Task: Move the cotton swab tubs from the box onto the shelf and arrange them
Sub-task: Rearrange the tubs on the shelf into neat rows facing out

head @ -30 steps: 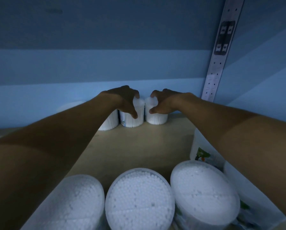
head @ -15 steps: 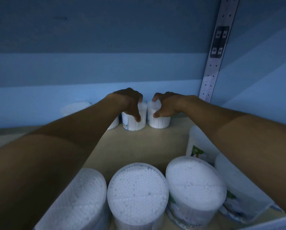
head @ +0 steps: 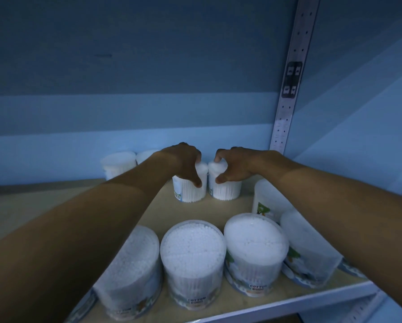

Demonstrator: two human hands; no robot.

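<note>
- At the far left of the back row two cotton swab tubs [head: 119,164] stand upright against the blue back wall [head: 55,150], the second one half hidden behind the left forearm.
- The left hand [head: 183,163] is draped over the top of the left back tub [head: 190,190], fingers [head: 196,181] curled down its front and clamped on it; the tub stands upright on the shelf [head: 27,206].
- Just beside it, almost touching, the right back tub [head: 225,187] is capped by the right hand [head: 236,165], thumb and fingers closed round its lid.
- To do this step well, I judge both tubs should be slid together, kept flat on the shelf, until they line up with the two at the left; pressing from the top only could tip such tall, light tubs, so a low, even push seems safer.
- In front, a row of four tubs [head: 194,255] stands near the shelf edge, with a fifth tub [head: 268,201] behind it at the right, near the perforated upright [head: 288,94].
- Compared with a second ago, both hands keep the same hold, but the pair of tubs now sits a little nearer the front; the view has also tilted so more of the front row and the shelf edge shows.
- The box is not in view.
</note>
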